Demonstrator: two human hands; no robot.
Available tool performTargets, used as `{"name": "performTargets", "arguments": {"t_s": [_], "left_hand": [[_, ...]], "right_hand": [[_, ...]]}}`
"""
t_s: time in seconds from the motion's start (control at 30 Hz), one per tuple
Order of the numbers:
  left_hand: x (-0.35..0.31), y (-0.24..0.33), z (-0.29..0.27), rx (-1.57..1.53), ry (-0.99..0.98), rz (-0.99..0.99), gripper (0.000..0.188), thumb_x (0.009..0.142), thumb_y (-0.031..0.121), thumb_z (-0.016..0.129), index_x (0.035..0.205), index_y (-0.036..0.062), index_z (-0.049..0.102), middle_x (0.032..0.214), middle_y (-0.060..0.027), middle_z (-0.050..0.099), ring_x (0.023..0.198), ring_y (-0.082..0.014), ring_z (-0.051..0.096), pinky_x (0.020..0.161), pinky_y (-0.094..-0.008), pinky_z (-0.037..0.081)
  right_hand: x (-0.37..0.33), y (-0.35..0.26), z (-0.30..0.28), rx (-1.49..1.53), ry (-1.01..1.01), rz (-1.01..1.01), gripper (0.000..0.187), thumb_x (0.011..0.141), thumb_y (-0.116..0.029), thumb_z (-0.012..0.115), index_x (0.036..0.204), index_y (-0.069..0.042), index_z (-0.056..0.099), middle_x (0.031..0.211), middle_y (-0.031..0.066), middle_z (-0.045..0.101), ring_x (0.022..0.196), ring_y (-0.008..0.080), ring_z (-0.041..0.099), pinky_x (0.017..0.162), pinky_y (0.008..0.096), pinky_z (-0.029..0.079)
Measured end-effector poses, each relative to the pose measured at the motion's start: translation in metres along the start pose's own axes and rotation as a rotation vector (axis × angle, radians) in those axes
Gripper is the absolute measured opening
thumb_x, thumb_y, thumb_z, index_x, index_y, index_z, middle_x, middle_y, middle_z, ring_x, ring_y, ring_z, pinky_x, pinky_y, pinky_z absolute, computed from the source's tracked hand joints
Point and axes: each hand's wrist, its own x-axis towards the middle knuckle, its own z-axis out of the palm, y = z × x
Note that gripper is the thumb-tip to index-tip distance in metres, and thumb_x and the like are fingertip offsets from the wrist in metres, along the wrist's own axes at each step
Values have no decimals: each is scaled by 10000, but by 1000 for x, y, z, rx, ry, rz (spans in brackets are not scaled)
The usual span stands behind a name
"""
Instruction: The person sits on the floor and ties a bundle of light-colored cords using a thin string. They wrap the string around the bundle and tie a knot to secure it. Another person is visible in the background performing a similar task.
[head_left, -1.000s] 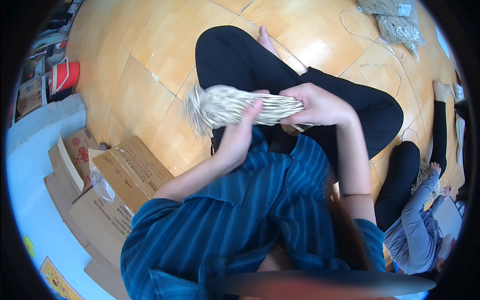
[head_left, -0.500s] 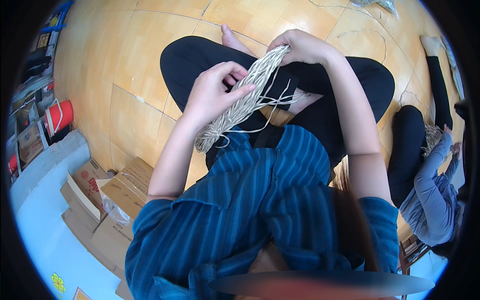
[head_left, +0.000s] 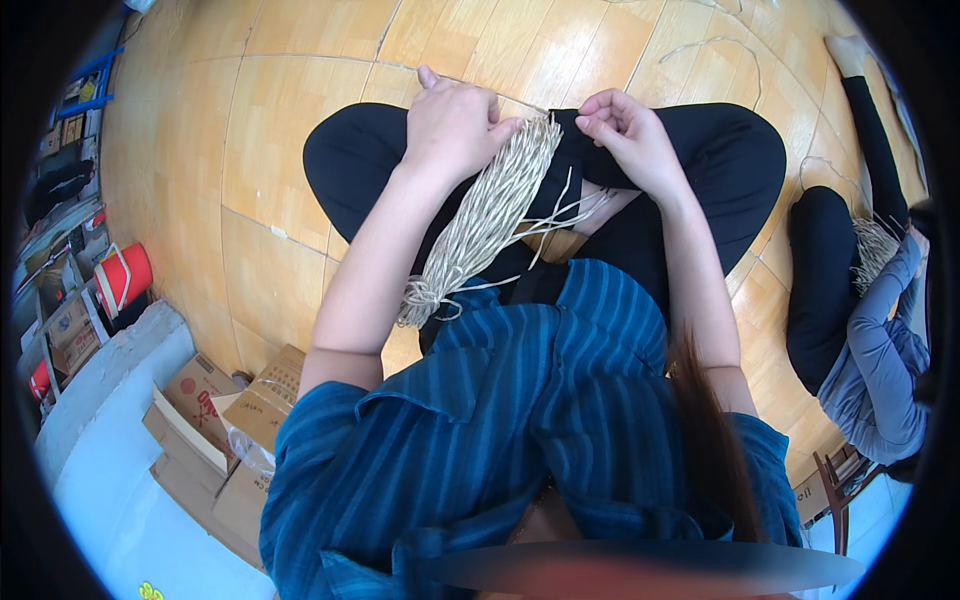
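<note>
A thick bundle of straw-coloured twisted fibre cords (head_left: 490, 205) lies slantwise across my lap. Its gathered, looped end rests near my shirt at the lower left, and several loose strands stick out on its right side. My left hand (head_left: 452, 128) grips the far end from the left, thumb along the cords, the other fingers partly hidden. Just right of that end, my right hand (head_left: 632, 145) is apart from the bundle, its thumb and forefinger pinched together and the other fingers curled. Whatever lies in that pinch is too small to make out.
I sit cross-legged on a wood-patterned tiled floor (head_left: 290, 130). Cardboard boxes (head_left: 265, 400) and a low pale-blue wall (head_left: 110, 400) are at the left, with a red bucket (head_left: 125, 275) beyond. At the right, another person (head_left: 885, 330) sits with a similar fibre bundle (head_left: 875, 250).
My left hand has slid up from the bundle's middle to its far end. My right hand has let go of that end and moved slightly right and down.
</note>
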Motion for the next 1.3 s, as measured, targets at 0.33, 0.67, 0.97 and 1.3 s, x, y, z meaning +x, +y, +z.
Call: {"name": "performTargets", "arguments": {"t_s": [0.33, 0.67, 0.97, 1.3], "left_hand": [[12, -27, 3, -398, 80, -96, 154, 779, 218, 699, 766, 70, 660, 656, -46, 618, 690, -179, 614, 718, -353, 480], [-21, -20, -10, -521, 71, 129, 101, 779, 127, 704, 781, 57, 631, 779, -31, 614, 788, -151, 609, 672, -314, 438], [-64, -5, -9, -1580, -22, -93, 127, 912, 141, 625, 969, 34, 589, 774, -10, 632, 716, -48, 589, 583, -173, 431], [-84, -3, -16, -1285, -172, 35, 203, 947, 159, 570, 1011, -17, 650, 799, 3, 636, 766, -24, 558, 632, -173, 419]], "right_hand": [[7, -2, 1, 33, -2, 64, 120, 870, -99, 641, 942, -6, 615, 785, -21, 603, 666, 31, 501, 628, 185, 431], [13, -12, 24, 64, -39, 32, 157, 882, -122, 641, 974, 2, 614, 808, -17, 600, 703, 36, 508, 649, 178, 432], [-2, -59, 43, 92, -259, -124, 209, 890, -225, 650, 995, -44, 650, 778, -33, 594, 688, 42, 468, 635, 213, 404], [-14, -83, 44, 14, -309, -95, 144, 867, -168, 674, 885, -25, 664, 687, -35, 604, 631, 9, 507, 563, 177, 406]]}}
